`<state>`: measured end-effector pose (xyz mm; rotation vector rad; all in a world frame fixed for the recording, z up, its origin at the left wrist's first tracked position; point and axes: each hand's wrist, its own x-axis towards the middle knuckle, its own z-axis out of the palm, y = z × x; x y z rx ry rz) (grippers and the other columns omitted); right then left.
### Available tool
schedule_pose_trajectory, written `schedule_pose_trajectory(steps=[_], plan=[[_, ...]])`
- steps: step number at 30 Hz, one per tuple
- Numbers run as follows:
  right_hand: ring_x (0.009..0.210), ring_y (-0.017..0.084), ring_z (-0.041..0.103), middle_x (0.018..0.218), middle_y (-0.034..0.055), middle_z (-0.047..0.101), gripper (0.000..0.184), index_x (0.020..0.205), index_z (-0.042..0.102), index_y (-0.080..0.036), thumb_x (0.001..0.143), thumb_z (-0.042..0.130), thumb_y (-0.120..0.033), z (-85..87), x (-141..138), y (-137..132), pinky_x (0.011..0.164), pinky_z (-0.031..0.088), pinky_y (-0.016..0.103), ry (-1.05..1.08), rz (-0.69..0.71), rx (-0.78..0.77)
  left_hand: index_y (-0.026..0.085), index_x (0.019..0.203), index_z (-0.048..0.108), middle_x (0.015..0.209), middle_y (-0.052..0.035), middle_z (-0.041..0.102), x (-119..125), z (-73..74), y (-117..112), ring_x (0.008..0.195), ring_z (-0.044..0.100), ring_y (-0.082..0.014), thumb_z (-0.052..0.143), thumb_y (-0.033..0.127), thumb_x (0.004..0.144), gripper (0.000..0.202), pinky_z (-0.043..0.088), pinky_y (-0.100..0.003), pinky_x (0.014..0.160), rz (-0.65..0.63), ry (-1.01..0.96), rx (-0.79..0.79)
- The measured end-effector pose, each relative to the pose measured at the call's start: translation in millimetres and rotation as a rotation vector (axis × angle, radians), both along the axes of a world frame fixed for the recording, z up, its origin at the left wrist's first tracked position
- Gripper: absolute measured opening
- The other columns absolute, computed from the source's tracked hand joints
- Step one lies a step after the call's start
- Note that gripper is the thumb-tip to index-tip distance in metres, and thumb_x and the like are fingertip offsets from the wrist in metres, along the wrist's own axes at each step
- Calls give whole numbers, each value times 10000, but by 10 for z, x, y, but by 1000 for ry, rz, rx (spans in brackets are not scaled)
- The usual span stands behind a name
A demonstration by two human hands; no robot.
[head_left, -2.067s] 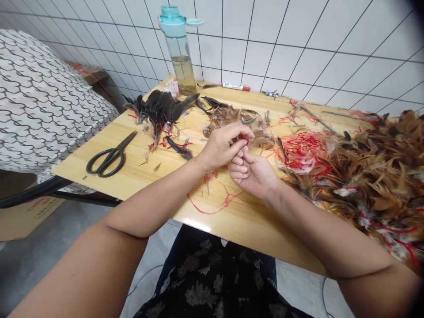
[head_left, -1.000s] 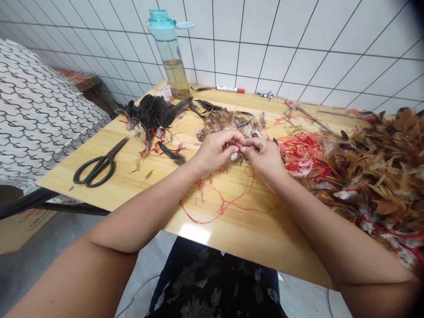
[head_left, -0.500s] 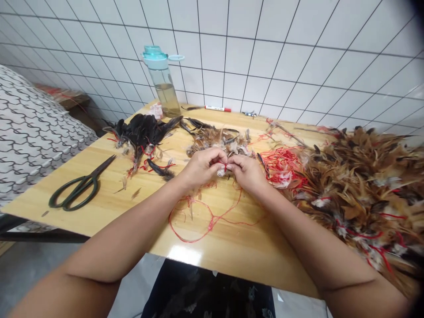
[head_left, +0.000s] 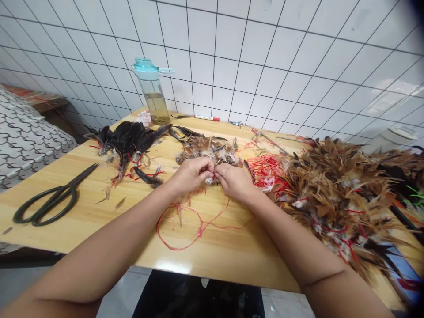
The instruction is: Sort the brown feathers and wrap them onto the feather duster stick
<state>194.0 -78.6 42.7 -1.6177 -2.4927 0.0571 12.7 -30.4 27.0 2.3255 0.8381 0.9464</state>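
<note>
My left hand [head_left: 190,174] and my right hand [head_left: 234,180] meet fingertip to fingertip over the middle of the desk [head_left: 232,258]. Both are closed in a pinch on one small feather tuft [head_left: 210,179], pale and fluffy, with red thread at it. From under my hands one long red thread [head_left: 185,227] lies in loose loops toward the near edge.

One pair of dark-handled scissors [head_left: 49,203] lies near the left edge, blades closed. Toward the far left corner sits one pile of black feathers [head_left: 127,137], and beyond it one clear water bottle [head_left: 153,92] with a teal lid. One red-capped marker [head_left: 207,118] lies along the far edge. Just beyond my hands is a small pile of brown feathers [head_left: 205,150]. A tangle of red threads [head_left: 265,170] lies beside my right hand, and one large heap of brown feathers [head_left: 334,190] fills the right side.
</note>
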Motion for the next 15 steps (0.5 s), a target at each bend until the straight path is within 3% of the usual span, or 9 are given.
schedule_pose_trajectory(steps=[6, 15], plan=[[842, 177, 615, 1050, 55, 692, 328, 1085, 661, -242, 978, 357, -301, 3, 35, 23, 579, 293, 297, -49, 35, 39, 167, 765, 580, 681, 26, 606, -32, -16, 29, 628, 530, -100, 525, 122, 757, 72, 392, -204, 600, -5, 11, -8], [848, 172, 611, 987, 39, 700, 289, 971, 693, -235, 924, 408, -251, 24, 161, 121, 577, 264, 297, -52, -62, 54, 167, 815, 593, 661, 23, 602, -68, 36, 33, 613, 550, -101, 551, 162, 767, 63, 403, -200, 587, -28, -45, -104]])
